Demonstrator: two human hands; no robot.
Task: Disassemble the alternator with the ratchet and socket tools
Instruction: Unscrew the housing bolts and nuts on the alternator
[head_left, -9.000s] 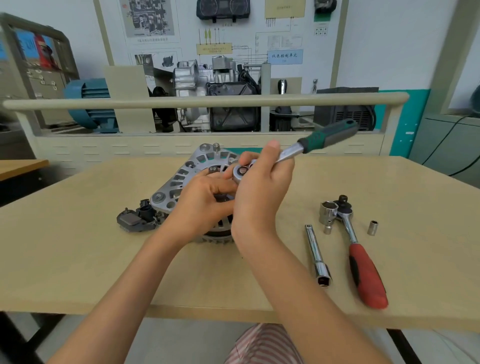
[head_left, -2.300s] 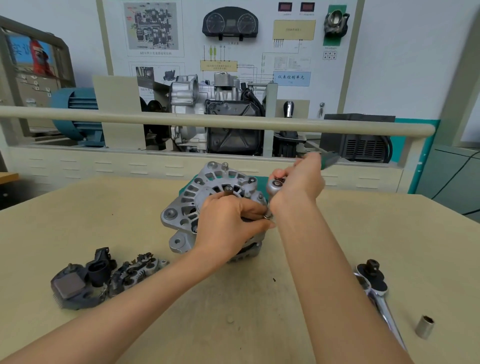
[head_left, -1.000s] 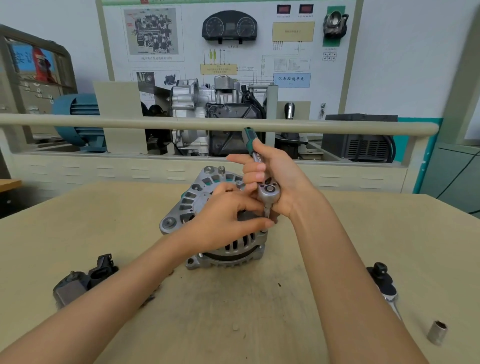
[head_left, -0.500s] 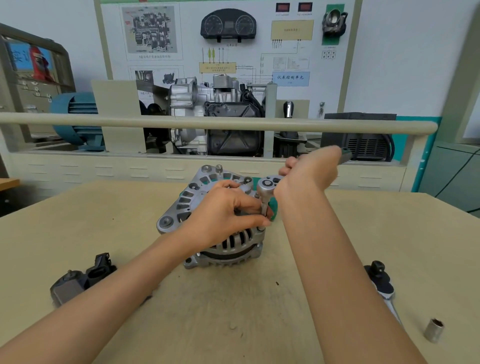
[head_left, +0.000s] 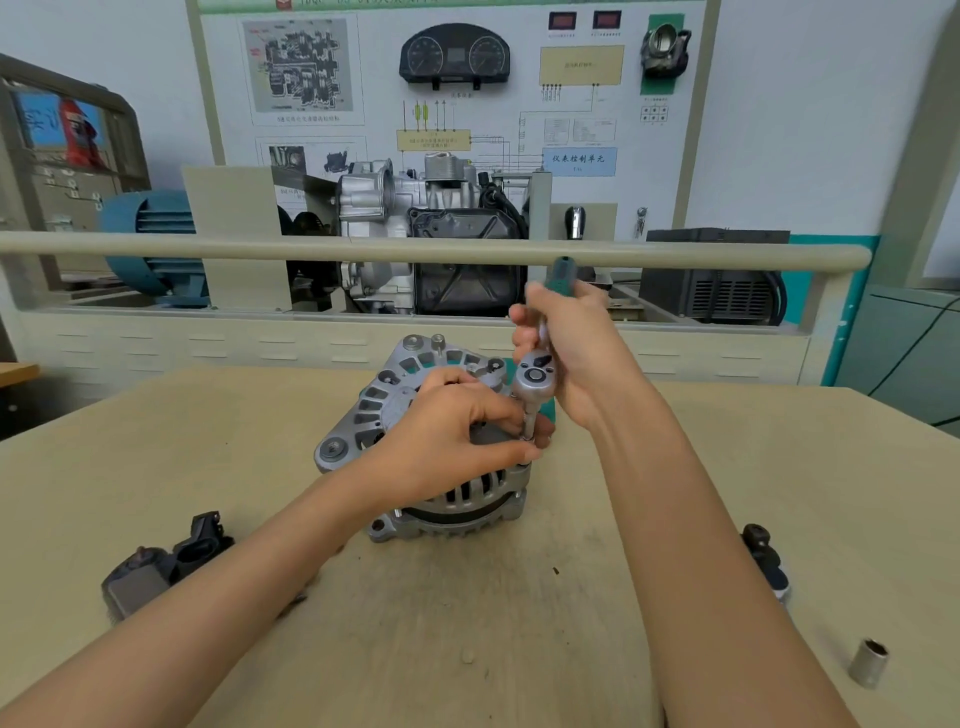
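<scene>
Head camera footage looked down on a beige desk (head_left: 519, 623) where the alternator (head_left: 415, 415) sat upright on its lower housing, directly beneath the left hand (head_left: 447, 441). That hand lay over the top of the casing, and its fingers (head_left: 498, 410) were curled, thumb and forefinger pinched on the thin socket extension (head_left: 528, 423) that ran down from the ratchet (head_left: 537, 364) to the alternator's near right edge. The right hand (head_left: 576, 343) stood just above and to the right of those fingers, wrapped tight round the ratchet's shaft, with the green handle end poking out above its knuckles and the round chrome head showing just below them.

Well to the left of the left fingers, near the forearm, lay a dark removed part (head_left: 156, 566) with a black connector. Far to the right of the right hand, a loose socket (head_left: 868, 662) stood near the desk's edge, and the black head of a second ratchet (head_left: 763, 556) showed just behind the right forearm.
</scene>
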